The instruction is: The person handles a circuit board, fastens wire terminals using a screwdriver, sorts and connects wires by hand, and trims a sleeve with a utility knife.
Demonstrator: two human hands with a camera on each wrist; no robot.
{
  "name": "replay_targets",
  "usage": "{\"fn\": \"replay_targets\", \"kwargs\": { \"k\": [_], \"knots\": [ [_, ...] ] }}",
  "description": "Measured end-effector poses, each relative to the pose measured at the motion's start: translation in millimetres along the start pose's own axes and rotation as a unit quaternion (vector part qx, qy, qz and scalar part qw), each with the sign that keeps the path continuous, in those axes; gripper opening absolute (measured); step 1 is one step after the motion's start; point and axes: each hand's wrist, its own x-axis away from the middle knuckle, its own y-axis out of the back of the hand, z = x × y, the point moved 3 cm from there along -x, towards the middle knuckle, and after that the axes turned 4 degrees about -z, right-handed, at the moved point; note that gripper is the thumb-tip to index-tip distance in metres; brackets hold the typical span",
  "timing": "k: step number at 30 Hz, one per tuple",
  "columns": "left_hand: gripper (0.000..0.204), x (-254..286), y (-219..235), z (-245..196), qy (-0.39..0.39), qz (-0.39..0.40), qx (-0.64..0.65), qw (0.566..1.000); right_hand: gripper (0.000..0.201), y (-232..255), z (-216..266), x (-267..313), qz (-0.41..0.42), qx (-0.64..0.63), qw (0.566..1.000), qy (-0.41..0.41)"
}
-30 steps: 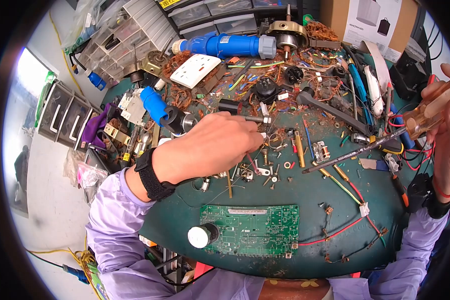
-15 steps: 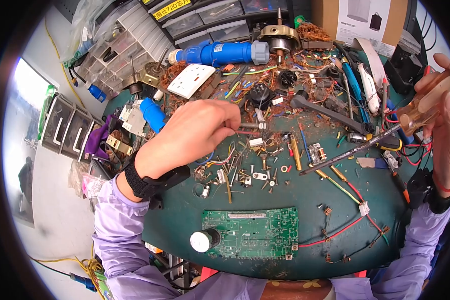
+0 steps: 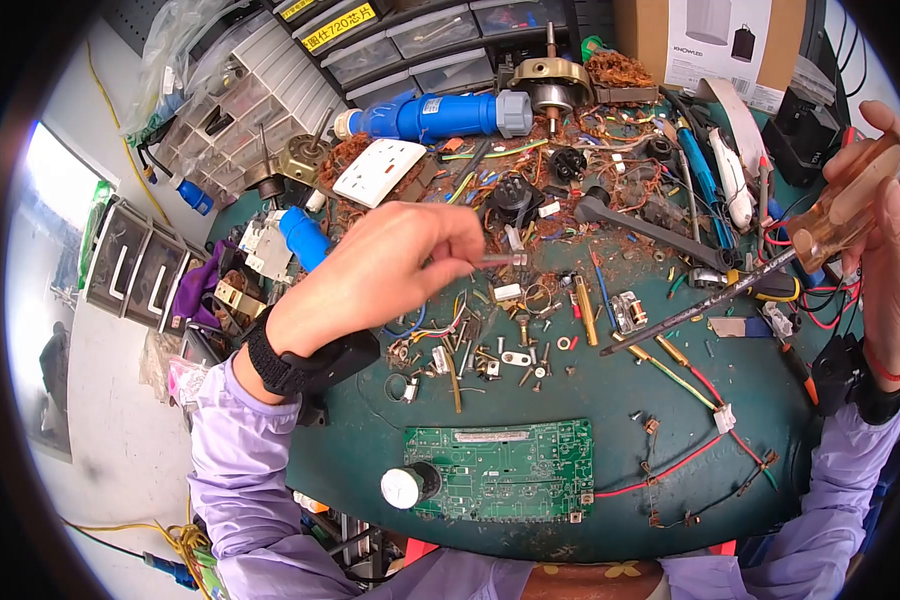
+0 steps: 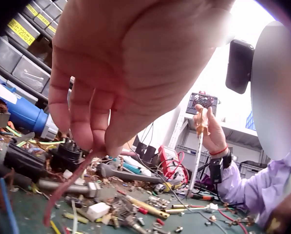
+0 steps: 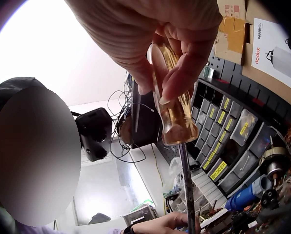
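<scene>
The left hand (image 3: 375, 275) is above the middle left of the bench. In the left wrist view, that hand (image 4: 121, 63) pinches a thin dark-red wire (image 4: 67, 185) between thumb and fingertips. At the right, the right hand (image 3: 885, 220) grips the clear amber handle (image 3: 840, 215) of a long screwdriver, its shaft (image 3: 710, 300) slanting down left with the tip low over the bench. The right wrist view shows thumb and fingers of this hand (image 5: 160, 44) around the handle (image 5: 177, 117). Small screws and metal bits (image 3: 515, 358) lie in front of the left hand.
A green circuit board (image 3: 515, 470) with a large capacitor (image 3: 402, 488) lies near the front edge. Red and green wires (image 3: 660, 470) lie right of it. Behind are a blue plug (image 3: 435, 115), a white socket (image 3: 378, 172), a black wrench-like tool (image 3: 650, 230) and scattered scrap.
The left hand has moved left, away from the small metal parts, with a red wire now showing at its fingertips. The right hand still holds the screwdriver, almost unmoved.
</scene>
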Motion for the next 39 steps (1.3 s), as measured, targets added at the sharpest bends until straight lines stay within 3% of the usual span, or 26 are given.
{"fn": "replay_targets", "kwargs": {
  "k": [3, 5, 7, 9, 11, 17, 20, 27, 29, 30, 31, 33, 35, 36, 37, 39],
  "knots": [
    [0.012, 1, -4, -8, -0.060, 0.004, 0.037, 0.997, 0.037, 0, -1, 0, -0.005, 0.004, 1.000, -0.007],
    [0.013, 0, -1, -13, -0.072, -0.057, -0.084, 0.992, 0.037, 1, 0, 5, -0.010, 0.006, 1.000, -0.007],
    [0.013, -5, 1, -8, -0.078, -0.092, -0.092, 0.988, 0.054, 5, 3, 15, -0.071, 0.285, 0.954, -0.063],
    [0.012, -12, 7, -2, -0.016, -0.124, -0.186, 0.975, 0.055, 6, 3, 15, -0.079, 0.293, 0.951, -0.058],
    [0.012, -20, 6, 4, -0.001, -0.119, -0.198, 0.973, 0.056, 5, 4, 15, -0.087, 0.301, 0.948, -0.054],
    [0.012, -37, -8, 13, 0.045, -0.065, -0.194, 0.978, 0.059, 1, 3, 15, -0.099, 0.291, 0.950, -0.059],
    [0.010, -31, -4, 12, 0.003, -0.128, -0.193, 0.973, 0.059, 0, 3, 15, -0.109, 0.272, 0.954, -0.066],
    [0.011, 17, -8, 17, 0.053, 0.005, -0.109, 0.993, 0.056, -2, 5, 16, -0.097, 0.273, 0.954, -0.077],
    [0.010, 33, -13, 18, 0.001, 0.007, -0.097, 0.995, 0.055, 3, -1, 12, -0.101, 0.275, 0.953, -0.078],
    [0.012, 38, -13, 16, 0.011, 0.020, -0.111, 0.994, 0.044, 9, -9, 3, -0.036, 0.119, 0.992, -0.035],
    [0.012, 40, -13, 15, 0.012, 0.020, -0.111, 0.994, 0.037, 8, -10, -2, 0.031, -0.042, 0.999, 0.010],
    [0.013, 44, -15, 15, 0.053, 0.056, -0.105, 0.991, 0.036, 11, -12, -1, 0.030, -0.039, 0.999, 0.013],
    [0.013, 46, -18, 16, 0.039, 0.058, -0.114, 0.991, 0.035, 4, -5, 2, 0.029, -0.036, 0.999, 0.017],
    [0.014, 46, -21, 17, 0.024, 0.060, -0.123, 0.990, 0.044, 2, 1, 11, -0.029, 0.144, 0.989, -0.020],
    [0.014, 46, -23, 19, 0.024, 0.060, -0.123, 0.990, 0.055, 1, 5, 16, -0.087, 0.319, 0.942, -0.056],
    [0.013, 44, -27, 23, 0.021, 0.065, -0.153, 0.986, 0.051, -5, 4, 16, -0.109, 0.297, 0.948, -0.040]
  ]
}}
